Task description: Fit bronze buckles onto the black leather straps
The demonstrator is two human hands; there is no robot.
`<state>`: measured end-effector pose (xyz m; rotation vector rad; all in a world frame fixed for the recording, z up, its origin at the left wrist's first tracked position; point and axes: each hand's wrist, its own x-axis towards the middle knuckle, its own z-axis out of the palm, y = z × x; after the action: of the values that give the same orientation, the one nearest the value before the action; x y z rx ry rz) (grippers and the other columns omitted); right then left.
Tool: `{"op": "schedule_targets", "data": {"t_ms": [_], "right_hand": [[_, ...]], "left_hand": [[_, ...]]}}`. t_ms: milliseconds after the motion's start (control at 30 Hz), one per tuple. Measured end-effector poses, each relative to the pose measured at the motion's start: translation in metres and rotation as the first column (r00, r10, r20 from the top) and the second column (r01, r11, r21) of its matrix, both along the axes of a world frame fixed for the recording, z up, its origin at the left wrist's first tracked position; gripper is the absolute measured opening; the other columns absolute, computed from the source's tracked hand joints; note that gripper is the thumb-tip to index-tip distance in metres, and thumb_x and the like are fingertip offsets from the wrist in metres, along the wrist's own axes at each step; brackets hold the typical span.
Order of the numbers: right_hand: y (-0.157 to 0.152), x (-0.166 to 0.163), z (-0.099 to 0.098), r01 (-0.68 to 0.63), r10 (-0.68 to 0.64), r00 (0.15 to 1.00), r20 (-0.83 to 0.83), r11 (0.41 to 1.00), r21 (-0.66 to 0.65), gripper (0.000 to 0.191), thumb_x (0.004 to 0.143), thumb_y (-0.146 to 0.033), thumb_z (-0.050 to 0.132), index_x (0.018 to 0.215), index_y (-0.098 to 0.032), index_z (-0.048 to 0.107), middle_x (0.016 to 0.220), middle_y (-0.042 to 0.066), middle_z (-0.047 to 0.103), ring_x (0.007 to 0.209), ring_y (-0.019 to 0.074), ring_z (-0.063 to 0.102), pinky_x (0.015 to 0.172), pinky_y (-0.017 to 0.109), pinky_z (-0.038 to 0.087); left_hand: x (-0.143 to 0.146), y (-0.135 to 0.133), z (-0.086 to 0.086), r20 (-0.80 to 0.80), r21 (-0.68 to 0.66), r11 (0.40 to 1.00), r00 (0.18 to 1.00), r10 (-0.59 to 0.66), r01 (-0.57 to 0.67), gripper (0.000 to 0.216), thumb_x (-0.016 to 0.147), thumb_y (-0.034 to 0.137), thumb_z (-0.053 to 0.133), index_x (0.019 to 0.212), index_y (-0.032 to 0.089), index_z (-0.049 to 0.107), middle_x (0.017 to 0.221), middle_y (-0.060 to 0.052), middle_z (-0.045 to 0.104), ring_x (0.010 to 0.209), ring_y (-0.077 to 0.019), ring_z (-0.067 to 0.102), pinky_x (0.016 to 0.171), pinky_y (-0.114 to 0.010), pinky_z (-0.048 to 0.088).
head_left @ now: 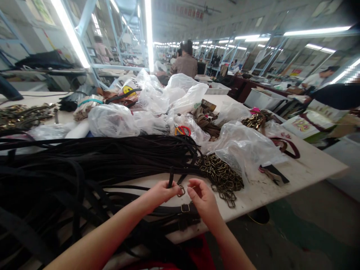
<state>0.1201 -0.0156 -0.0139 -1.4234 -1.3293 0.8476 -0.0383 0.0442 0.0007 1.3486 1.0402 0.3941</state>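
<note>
My left hand [161,194] pinches the end of a black strap [170,178] together with a small brass buckle [181,191] at the near edge of the white table [309,165]. Close beside it, my right hand [203,198] has thumb and forefinger closed on the other side of that buckle. A big heap of black straps [84,165] covers the table's left half. Just right of my hands, a pile of brass buckles [222,176] spills out of a clear plastic bag [247,146]. A strap with a buckle fitted [184,208] lies under my hands.
Several clear plastic bags [112,120], brown straps [205,120], orange-handled scissors [182,130] and a chain bundle [254,120] crowd the far table. A person in a brown shirt [185,63] works beyond. Another person [320,78] sits at the right. The floor [295,232] drops off on the right.
</note>
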Motion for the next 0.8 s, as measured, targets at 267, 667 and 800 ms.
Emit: {"op": "schedule_targets", "data": {"t_ms": [267, 667, 800], "right_hand": [[-0.002, -0.008, -0.003, -0.091, 0.001, 0.916, -0.402, 0.974, -0.205, 0.021, 0.075, -0.033, 0.06, 0.086, -0.016, 0.056, 0.069, -0.002, 0.055, 0.057, 0.0083, 0.051, 0.054, 0.021, 0.042], [-0.011, 0.001, 0.001, -0.039, -0.192, 0.694, -0.694, 0.952, -0.302, 0.027, 0.064, -0.03, 0.072, 0.079, -0.015, 0.054, 0.064, -0.004, 0.057, 0.053, 0.007, 0.054, 0.051, 0.018, 0.046], [-0.013, 0.006, 0.003, -0.018, -0.269, 0.49, -0.829, 0.948, -0.318, 0.027, 0.061, -0.021, 0.074, 0.081, -0.016, 0.056, 0.072, -0.003, 0.062, 0.058, 0.0072, 0.059, 0.055, 0.017, 0.051]], "left_hand": [[0.001, -0.004, -0.013, 0.069, 0.083, 0.996, 0.998, 0.014, -0.02, 0.021, 0.068, 0.032, 0.059, 0.079, 0.015, 0.054, 0.065, 0.005, 0.049, 0.057, -0.0076, 0.039, 0.056, -0.021, 0.033], [0.005, -0.006, -0.011, 0.09, 0.145, 0.988, 0.994, -0.057, 0.043, 0.036, 0.072, 0.046, 0.055, 0.09, 0.015, 0.055, 0.072, 0.002, 0.051, 0.063, -0.0099, 0.041, 0.06, -0.022, 0.035], [0.008, -0.006, -0.008, 0.067, 0.168, 0.982, 0.993, -0.1, 0.087, 0.054, 0.083, 0.055, 0.025, 0.09, 0.014, 0.059, 0.068, 0.001, 0.049, 0.059, -0.0103, 0.038, 0.056, -0.023, 0.033]]}}
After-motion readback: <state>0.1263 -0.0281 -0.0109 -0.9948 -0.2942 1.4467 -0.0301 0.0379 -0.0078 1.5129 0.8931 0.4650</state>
